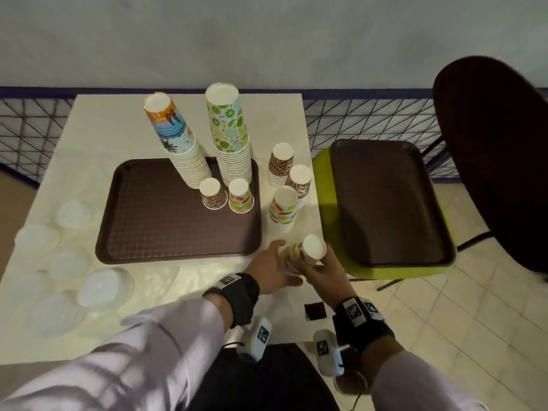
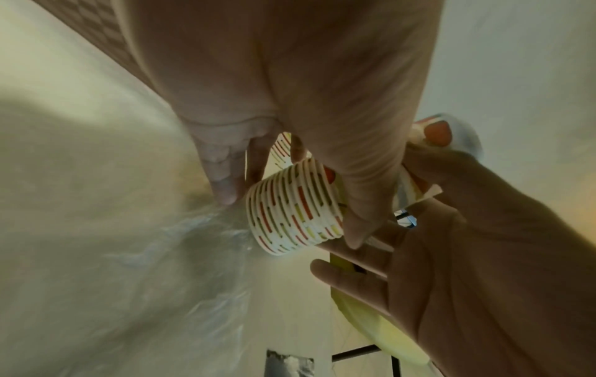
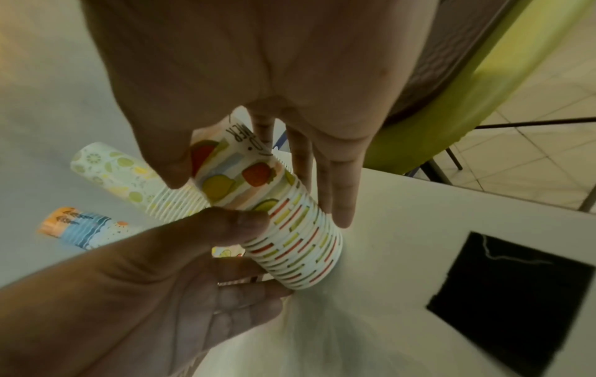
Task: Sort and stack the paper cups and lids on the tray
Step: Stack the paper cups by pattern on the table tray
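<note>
A stack of fruit-print paper cups [image 1: 307, 252] is held tilted over the table's front right, just right of the brown tray [image 1: 166, 232]. My left hand [image 1: 271, 269] grips its lower, ribbed end [image 2: 292, 208], thumb on one side and fingers on the other. My right hand [image 1: 321, 269] holds the upper cups [image 3: 238, 176] between thumb and fingers. On the tray stand two tall stacks, a beach-print stack [image 1: 181, 143] and a lime-print stack [image 1: 231, 134], plus a leopard cup [image 1: 212, 194] and a fruit cup [image 1: 240, 195]. Several translucent lids [image 1: 103, 287] lie to the tray's left.
Right of the tray stand two leopard-print stacks [image 1: 280, 164] and a short fruit-print stack [image 1: 283, 207]. A second brown tray [image 1: 385, 200] lies on a green chair [image 1: 329, 226] beside the table. A dark chair back [image 1: 498, 143] rises at right. A black square [image 1: 315, 310] marks the table's front.
</note>
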